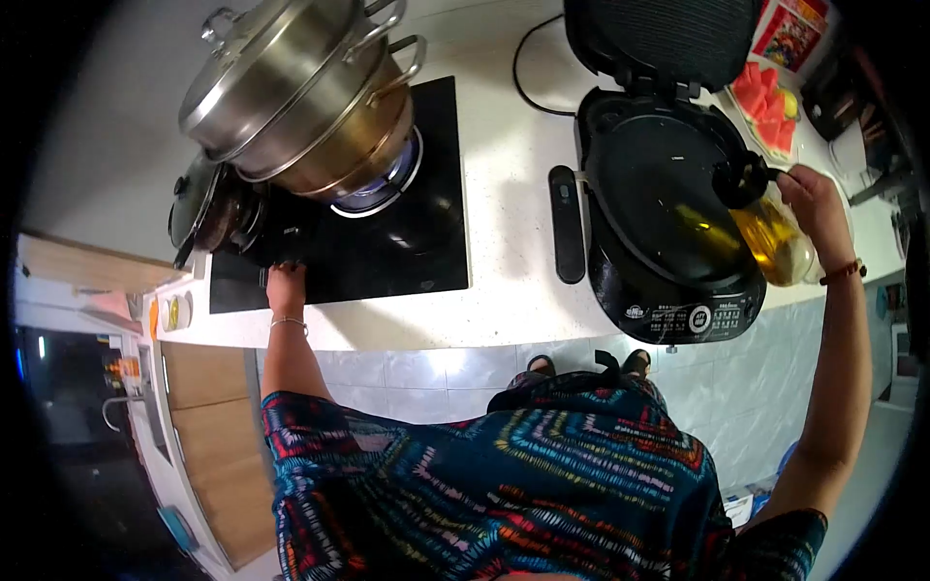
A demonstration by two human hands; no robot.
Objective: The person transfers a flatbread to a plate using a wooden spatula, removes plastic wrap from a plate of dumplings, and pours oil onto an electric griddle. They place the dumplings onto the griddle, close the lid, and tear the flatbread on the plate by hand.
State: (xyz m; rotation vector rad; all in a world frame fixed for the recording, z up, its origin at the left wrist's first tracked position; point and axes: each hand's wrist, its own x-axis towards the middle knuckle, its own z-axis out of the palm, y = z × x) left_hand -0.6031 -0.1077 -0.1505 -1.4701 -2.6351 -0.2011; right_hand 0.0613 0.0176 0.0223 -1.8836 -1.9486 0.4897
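My right hand (816, 208) grips a clear oil bottle (765, 242) by its black handle. Yellow oil shows inside the bottle, which is tilted with its black top over an open electric baking pan (659, 184). A yellowish patch shows on the dark plate near the bottle; I cannot tell whether oil is flowing. At the front of the black gas stove (387, 266), my left hand (286, 286) has its fingers closed around what looks like a stove knob, mostly hidden under them. A tall steel steamer pot (300, 97) stands over a lit blue flame.
A dark lidded pan (208, 208) sits on the stove's left side. Watermelon slices (765, 107) lie on a plate behind the bottle. The baking pan's raised lid (664, 39) and its black cord (523, 77) are at the back. White counter (509, 223) separates stove and baking pan.
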